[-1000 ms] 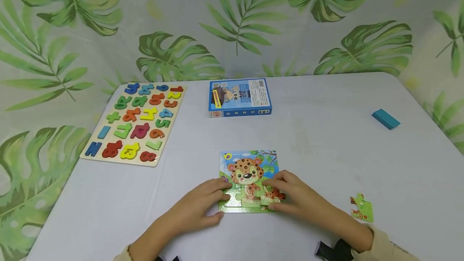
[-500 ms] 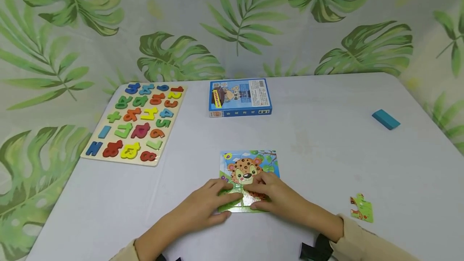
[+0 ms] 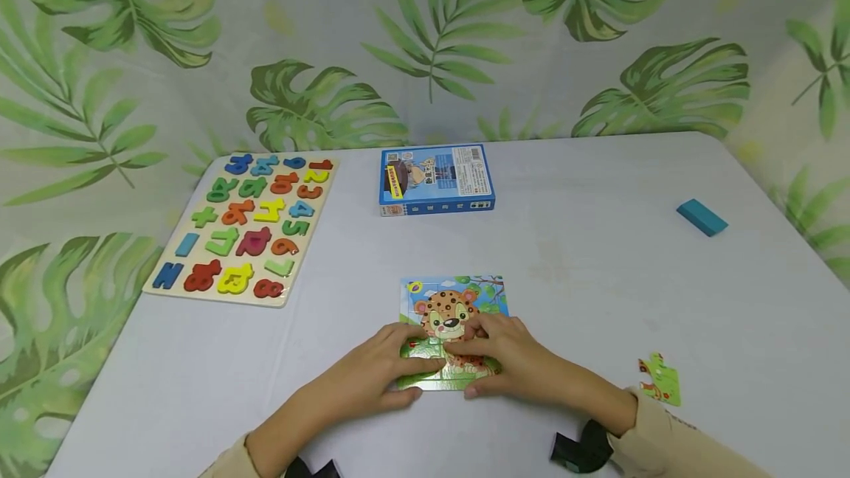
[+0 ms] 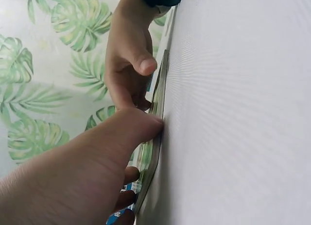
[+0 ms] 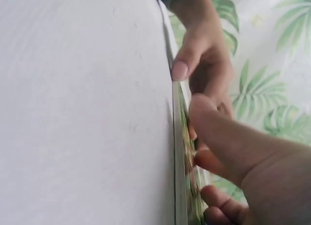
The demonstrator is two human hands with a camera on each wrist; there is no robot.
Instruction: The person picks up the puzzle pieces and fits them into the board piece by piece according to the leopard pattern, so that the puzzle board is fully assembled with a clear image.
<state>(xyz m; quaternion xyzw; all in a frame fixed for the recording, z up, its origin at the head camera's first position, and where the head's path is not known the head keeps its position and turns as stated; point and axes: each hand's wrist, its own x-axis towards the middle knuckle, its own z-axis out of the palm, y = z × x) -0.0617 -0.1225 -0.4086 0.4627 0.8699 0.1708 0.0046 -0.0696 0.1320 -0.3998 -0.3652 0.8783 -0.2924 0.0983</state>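
Note:
On the table lies a jigsaw puzzle [image 3: 449,307] with a cartoon leopard in a flat board, partly covered by both hands. My left hand [image 3: 372,367] rests on its left side, fingers stretched over the lower left pieces; its thumb touches the front edge of the board [image 4: 156,142] in the left wrist view. From the right, my right hand [image 3: 521,360] touches the leopard's body area with its fingertips. Its thumb [image 5: 204,111] stands just off the board in the right wrist view. A loose green puzzle piece [image 3: 660,380] lies to the right, beside the right forearm.
At the back left is a wooden number board [image 3: 302,260] bearing colourful numerals and signs. A blue box [image 3: 437,179] stands at the back middle, and a teal block [image 3: 702,217] lies at the right. Leaf-patterned cloth [image 3: 451,35] rises behind the table.
My right hand has moved left over the puzzle, and the leopard-body piece under its fingers has shifted left with it. The left hand has stayed nearly in place.

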